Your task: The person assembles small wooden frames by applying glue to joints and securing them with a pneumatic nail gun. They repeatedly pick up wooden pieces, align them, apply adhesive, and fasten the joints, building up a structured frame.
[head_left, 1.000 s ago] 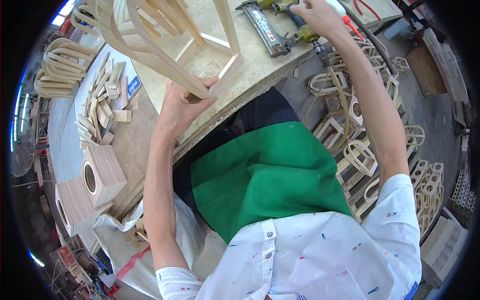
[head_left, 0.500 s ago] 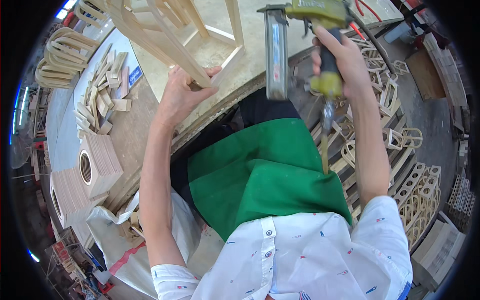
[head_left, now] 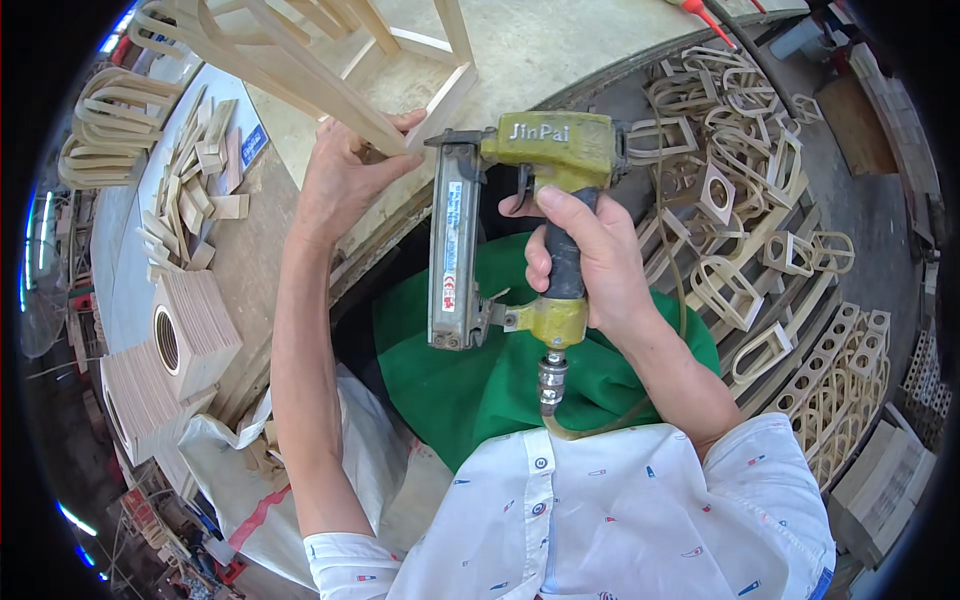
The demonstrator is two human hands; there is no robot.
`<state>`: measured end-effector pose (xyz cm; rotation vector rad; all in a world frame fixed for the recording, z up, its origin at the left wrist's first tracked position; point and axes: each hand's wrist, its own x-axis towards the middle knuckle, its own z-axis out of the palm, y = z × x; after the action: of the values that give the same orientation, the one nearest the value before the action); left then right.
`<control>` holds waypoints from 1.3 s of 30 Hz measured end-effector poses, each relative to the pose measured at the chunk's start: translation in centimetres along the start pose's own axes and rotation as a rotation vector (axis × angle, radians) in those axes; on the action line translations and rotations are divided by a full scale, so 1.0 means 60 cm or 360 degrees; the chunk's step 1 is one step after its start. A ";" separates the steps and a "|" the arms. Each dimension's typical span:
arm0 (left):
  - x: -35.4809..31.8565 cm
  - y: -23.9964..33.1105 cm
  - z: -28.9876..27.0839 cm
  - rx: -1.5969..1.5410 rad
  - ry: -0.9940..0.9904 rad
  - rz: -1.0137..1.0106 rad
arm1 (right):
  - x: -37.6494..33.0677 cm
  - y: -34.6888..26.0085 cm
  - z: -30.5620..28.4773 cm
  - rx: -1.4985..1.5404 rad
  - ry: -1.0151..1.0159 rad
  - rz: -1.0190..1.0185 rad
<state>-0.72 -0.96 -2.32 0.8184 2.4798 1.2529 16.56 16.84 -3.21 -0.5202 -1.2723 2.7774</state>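
A pale wooden frame (head_left: 330, 85) of slats and curved pieces stands on the workbench (head_left: 550, 50). My left hand (head_left: 345, 175) grips its near corner, thumb and fingers closed round the wood. In my right hand (head_left: 595, 245) is a yellow-green pneumatic nail gun (head_left: 555, 145), my fingers wrapped round its black handle and a finger by the trigger. The gun's nose is right at the frame's near corner, close to my left thumb; whether it touches the wood I cannot tell. From the handle's metal coupling an air hose (head_left: 590, 433) curves away across my green apron (head_left: 440, 370).
Small wood offcuts (head_left: 190, 205) lie piled on the bench's left, near stacked square plates with round holes (head_left: 190, 335). Bent wooden loops (head_left: 115, 120) sit behind. To my right are many wooden frame parts (head_left: 740, 280). A white sack (head_left: 240, 490) stands below the bench's left side.
My right hand has brought the nail gun down and left, its nose now at the frame's corner. The frame and my left hand have shifted slightly left in view.
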 end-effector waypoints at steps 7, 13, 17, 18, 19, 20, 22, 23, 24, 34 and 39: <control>-0.001 -0.004 -0.002 0.0119 -0.0021 0.0058 | 0.003 0.008 0.007 -0.0005 -0.0025 -0.0010; -0.002 0.000 -0.001 0.0018 -0.0020 0.0081 | 0.005 0.011 0.011 -0.0011 -0.0018 -0.0020; -0.002 0.003 0.002 0.0025 0.0023 0.0138 | 0.005 0.013 0.011 -0.0006 -0.0012 -0.0030; -0.002 0.002 0.001 0.0040 0.0029 0.0145 | 0.005 0.013 0.011 -0.0006 -0.0011 -0.0027; -0.002 0.000 0.000 0.0072 0.0013 0.0137 | 0.004 0.013 0.011 -0.0005 -0.0009 -0.0024; -0.002 -0.004 0.000 0.0100 -0.0007 0.0129 | 0.004 0.013 0.011 -0.0009 -0.0007 -0.0031; -0.001 -0.007 0.001 0.0058 -0.0042 0.0098 | 0.004 0.013 0.012 -0.0017 -0.0001 -0.0046; -0.002 -0.004 -0.001 -0.0010 -0.0056 0.0072 | 0.004 0.014 0.011 -0.0039 -0.0005 -0.0037; -0.003 -0.004 -0.001 -0.0079 -0.0069 0.0047 | 0.005 0.014 0.010 -0.0061 -0.0010 -0.0028; 0.003 -0.008 -0.012 -0.0028 -0.0148 0.0108 | 0.009 0.015 -0.005 0.0010 0.0035 0.0038; 0.002 -0.011 -0.011 -0.0039 -0.0145 0.0096 | 0.009 0.018 0.001 0.0010 0.0022 0.0053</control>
<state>-1.39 -1.64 -2.46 0.9294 2.3801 1.2348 16.13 16.21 -4.12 -0.5643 -1.2632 2.7984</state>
